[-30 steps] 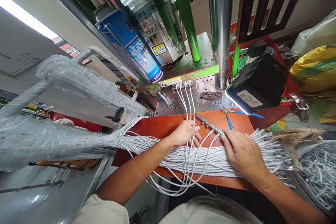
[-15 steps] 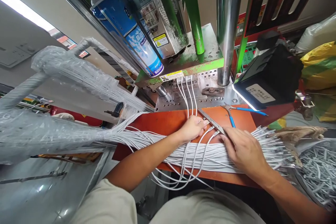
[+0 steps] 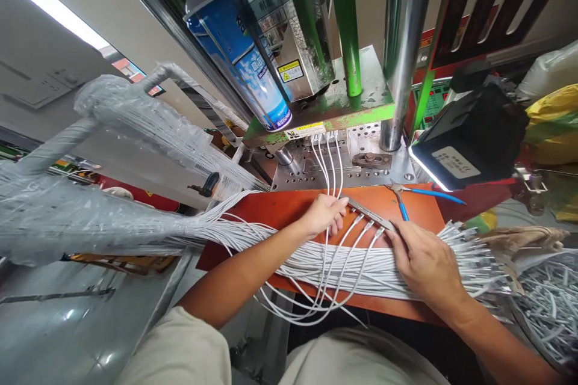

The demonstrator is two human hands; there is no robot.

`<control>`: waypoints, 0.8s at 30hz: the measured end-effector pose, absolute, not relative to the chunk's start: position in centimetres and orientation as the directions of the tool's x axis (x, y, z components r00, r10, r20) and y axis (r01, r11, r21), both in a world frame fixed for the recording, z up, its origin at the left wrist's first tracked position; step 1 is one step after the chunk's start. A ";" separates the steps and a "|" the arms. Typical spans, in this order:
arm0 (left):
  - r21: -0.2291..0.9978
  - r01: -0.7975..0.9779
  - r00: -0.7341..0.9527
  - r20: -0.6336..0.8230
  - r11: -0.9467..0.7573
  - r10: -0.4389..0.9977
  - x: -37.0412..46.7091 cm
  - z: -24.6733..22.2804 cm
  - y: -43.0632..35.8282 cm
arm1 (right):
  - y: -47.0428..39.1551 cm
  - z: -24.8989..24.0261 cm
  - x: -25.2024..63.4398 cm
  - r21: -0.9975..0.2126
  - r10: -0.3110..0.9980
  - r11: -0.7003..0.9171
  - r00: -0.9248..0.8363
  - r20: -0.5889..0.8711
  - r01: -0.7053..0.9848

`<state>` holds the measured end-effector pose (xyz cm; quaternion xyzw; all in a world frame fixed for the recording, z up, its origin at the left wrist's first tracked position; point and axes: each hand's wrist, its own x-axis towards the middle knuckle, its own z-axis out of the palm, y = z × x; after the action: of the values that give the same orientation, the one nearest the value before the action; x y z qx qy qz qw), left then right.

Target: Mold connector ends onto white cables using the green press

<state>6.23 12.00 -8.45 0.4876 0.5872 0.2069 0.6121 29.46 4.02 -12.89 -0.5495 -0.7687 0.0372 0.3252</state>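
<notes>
Head view: the left hand (image 3: 321, 215) pinches white cables (image 3: 332, 162) at twelve o'clock on the orange board (image 3: 280, 207), while the right hand (image 3: 424, 261), fingers together, presses the cable bundle (image 3: 343, 267) at three o'clock.

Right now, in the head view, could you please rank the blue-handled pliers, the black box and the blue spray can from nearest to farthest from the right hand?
Measured from the right hand:
1. Blue-handled pliers, just beyond the fingers on the orange board.
2. Black box, farther up and to the right, beside the press column.
3. Blue spray can, farthest, up on the left.
</notes>
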 end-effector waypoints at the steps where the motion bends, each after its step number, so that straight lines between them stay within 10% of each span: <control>1: 0.850 0.285 0.219 -0.507 0.443 0.833 5.6 -8.3 11.9 | 4.0 -13.0 29.4 -0.405 0.871 0.389 -0.187 0.455 0.827; 7: 0.866 0.129 0.364 -0.494 0.482 0.790 3.8 -8.3 11.1 | 4.1 -12.9 29.5 -0.387 0.877 0.391 -0.211 0.432 0.835; 24: 0.860 0.417 0.307 -0.438 0.295 0.845 6.7 -9.1 12.1 | 4.2 -11.9 29.8 -0.492 0.854 0.504 -0.325 0.406 0.710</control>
<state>6.71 12.13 -9.10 0.5644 0.5587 0.1848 0.5789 29.83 4.23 -11.93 -0.4852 -0.8059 0.1129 0.3199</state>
